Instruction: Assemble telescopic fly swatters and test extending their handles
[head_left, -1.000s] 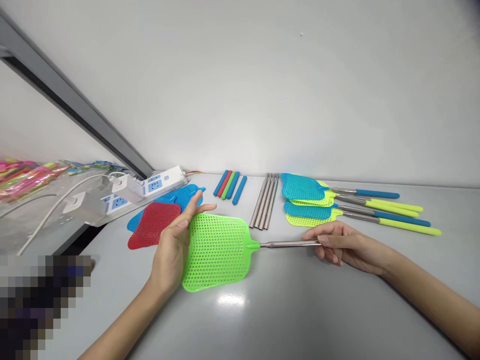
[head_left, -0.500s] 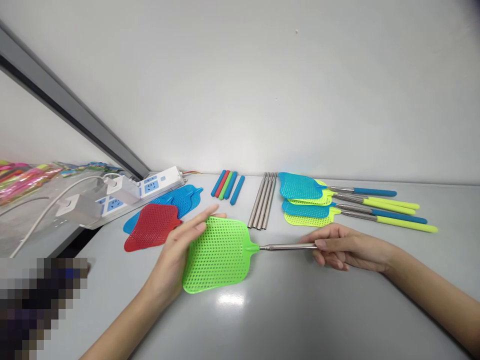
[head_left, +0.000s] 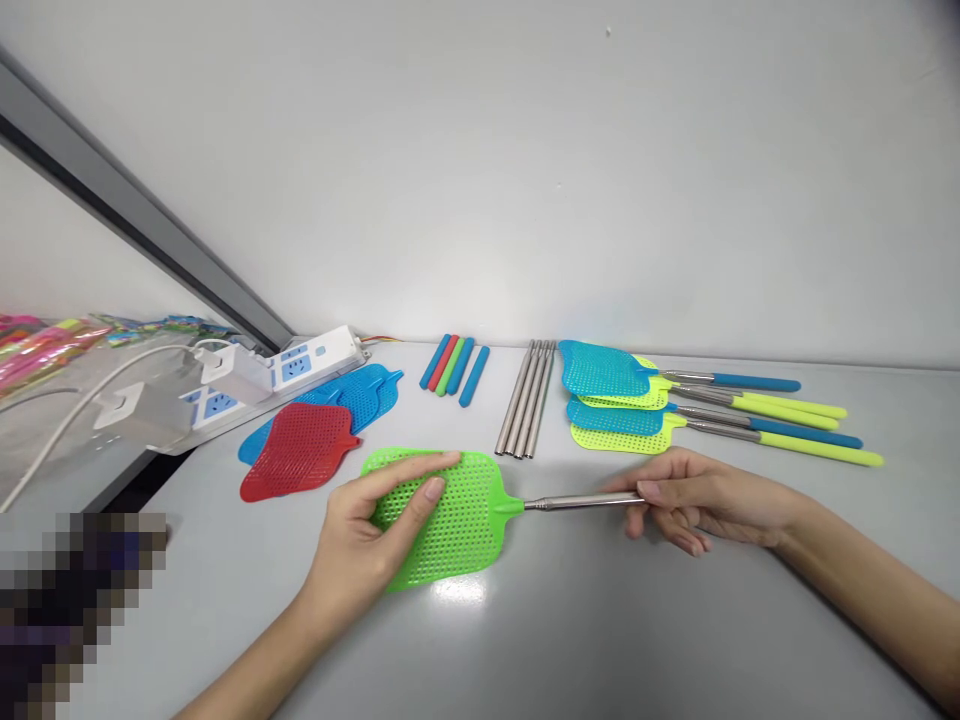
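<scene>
A green fly swatter head (head_left: 469, 515) joined to a metal rod (head_left: 581, 502) lies across the front of me. My left hand (head_left: 367, 530) grips the head's left side, thumb and index finger on the mesh and the other fingers hidden. At the rod's right end, my right hand (head_left: 701, 500) pinches the metal between thumb and fingers. Behind it lie several loose metal rods (head_left: 526, 400) side by side. Farther left are several coloured handle sleeves (head_left: 455, 368) in blue, red and green. A red swatter head (head_left: 300, 450) rests partly over blue swatter heads (head_left: 375, 390).
Several swatters with blue and yellow handles (head_left: 821, 455) are stacked at the right. A white power strip (head_left: 319, 355) with plugged-in chargers and cables stands at the left, near plastic-bagged colourful items (head_left: 52, 355). A wall (head_left: 480, 180) rises behind the grey table (head_left: 570, 630).
My left hand has shifted from the swatter head's left edge onto its mesh, with the thumb now on top. My right hand keeps hold of the rod. The view has shifted slightly.
</scene>
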